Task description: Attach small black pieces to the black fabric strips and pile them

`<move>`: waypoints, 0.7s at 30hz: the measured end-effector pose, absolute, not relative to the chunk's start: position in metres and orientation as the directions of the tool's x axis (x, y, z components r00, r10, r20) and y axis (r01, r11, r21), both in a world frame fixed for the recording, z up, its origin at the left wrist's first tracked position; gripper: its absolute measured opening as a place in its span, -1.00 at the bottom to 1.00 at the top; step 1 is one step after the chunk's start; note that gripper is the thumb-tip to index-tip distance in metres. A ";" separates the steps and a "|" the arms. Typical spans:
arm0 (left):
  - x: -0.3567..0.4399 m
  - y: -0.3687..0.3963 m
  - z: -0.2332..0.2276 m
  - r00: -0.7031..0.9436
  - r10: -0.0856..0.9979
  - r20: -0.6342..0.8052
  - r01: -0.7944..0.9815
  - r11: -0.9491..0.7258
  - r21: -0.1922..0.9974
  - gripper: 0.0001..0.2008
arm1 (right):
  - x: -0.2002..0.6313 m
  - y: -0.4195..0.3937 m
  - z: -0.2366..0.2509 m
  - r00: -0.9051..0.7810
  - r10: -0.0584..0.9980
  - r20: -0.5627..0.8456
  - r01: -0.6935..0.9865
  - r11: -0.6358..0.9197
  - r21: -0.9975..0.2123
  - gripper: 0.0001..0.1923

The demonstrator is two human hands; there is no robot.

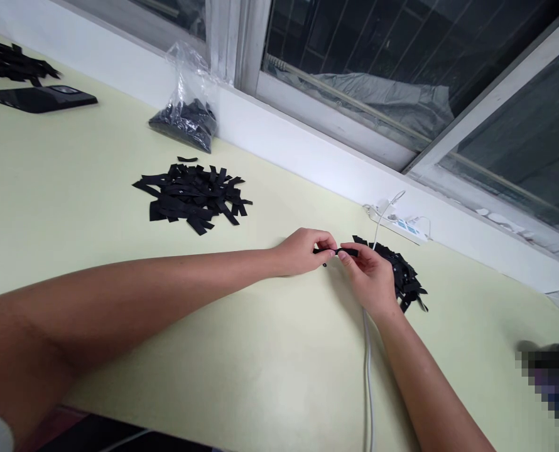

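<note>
Between my two hands a short black fabric strip [348, 252] is held just above the table. My left hand [304, 250] pinches its left end, and my right hand [372, 276] pinches the right part. The fingers cover much of the strip, and the two hands nearly touch. A tiny dark ring-like piece [325, 265] lies on the table below my left fingertips. Behind my right hand is a pile of black strips [407, 276], some with small shiny spots. Left of my hands, farther back, lies a larger heap of black strips [189, 193].
A clear plastic bag [185, 119] with black pieces stands by the wall. A phone [39, 98] and more black strips [10, 61] are at far left. A power strip [399, 226] lies along the wall; a white cable [368, 376] runs under my right arm. A blurred shape [555, 383] is at right.
</note>
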State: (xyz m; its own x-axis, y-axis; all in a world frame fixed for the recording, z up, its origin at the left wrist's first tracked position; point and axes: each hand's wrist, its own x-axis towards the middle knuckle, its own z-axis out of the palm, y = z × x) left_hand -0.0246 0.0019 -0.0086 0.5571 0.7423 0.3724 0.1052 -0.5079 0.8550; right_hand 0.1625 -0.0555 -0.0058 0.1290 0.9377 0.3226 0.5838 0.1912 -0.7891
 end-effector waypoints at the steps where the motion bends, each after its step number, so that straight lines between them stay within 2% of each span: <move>1: -0.025 0.002 -0.009 0.557 0.742 0.373 0.106 -0.509 0.854 -0.88 | 0.162 -0.056 -0.005 0.124 0.936 0.329 0.591 0.196 -0.782 -0.69; 7: -0.024 0.004 -0.012 0.543 0.759 0.358 0.168 -0.516 0.840 -0.87 | 0.164 -0.055 -0.003 0.157 0.899 0.409 0.586 0.249 -0.771 -0.73; 11: -0.024 0.006 -0.015 0.508 0.777 0.372 0.301 -0.564 0.769 -0.80 | 0.171 -0.054 -0.001 0.281 0.829 0.483 0.603 0.239 -0.761 -0.71; 15: -0.024 0.006 -0.020 0.611 0.699 0.372 0.342 -0.657 0.672 -0.84 | 0.176 -0.054 0.003 0.387 0.768 0.511 0.604 0.207 -0.769 -0.68; 21: -0.021 0.007 -0.023 0.685 0.632 0.362 0.359 -0.725 0.587 -0.86 | 0.173 -0.053 -0.002 0.342 0.776 0.529 0.631 0.227 -0.742 -0.69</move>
State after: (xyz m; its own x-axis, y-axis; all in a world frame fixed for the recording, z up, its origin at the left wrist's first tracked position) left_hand -0.0214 0.0068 -0.0234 0.6853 0.6321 0.3617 0.3591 -0.7253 0.5873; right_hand 0.1729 -0.0530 -0.0019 0.3424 0.7764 0.5292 0.6312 0.2271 -0.7416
